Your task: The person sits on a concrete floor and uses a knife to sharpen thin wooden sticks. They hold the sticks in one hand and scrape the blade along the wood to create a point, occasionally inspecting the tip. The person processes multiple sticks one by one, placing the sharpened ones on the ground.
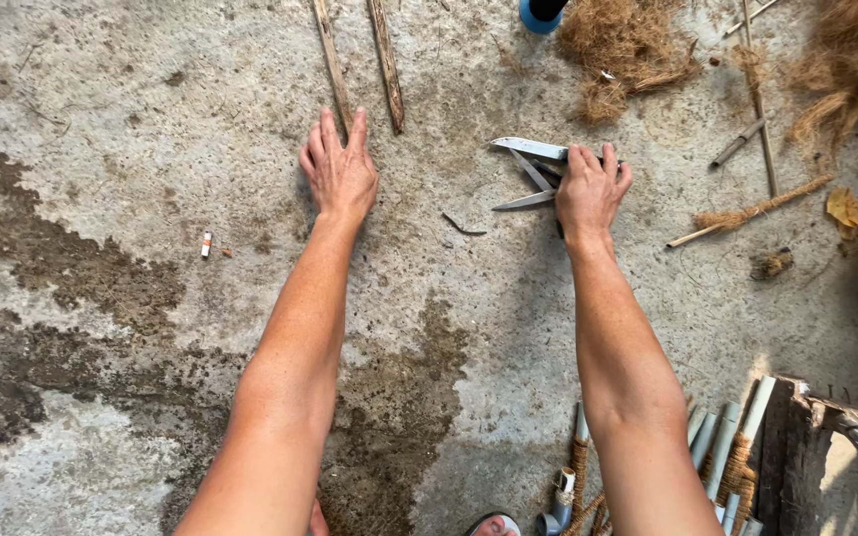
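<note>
A bundle of grey tubes [722,447] wrapped with fibre lies nearest the viewer, below and right of the shears. The stained concrete floor [101,298] spans the frame. The left hand [340,171] rests flat, fingers together, well left of the shears, touching a wooden stick [333,65]. The right hand [590,189] is closed over the handles of the open-bladed shears [530,174], blades pointing left.

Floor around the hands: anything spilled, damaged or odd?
Dark damp-looking stains blotch the concrete floor left of the left hand. A small cigarette butt lies there. Right hand rests on open scissors.
</note>
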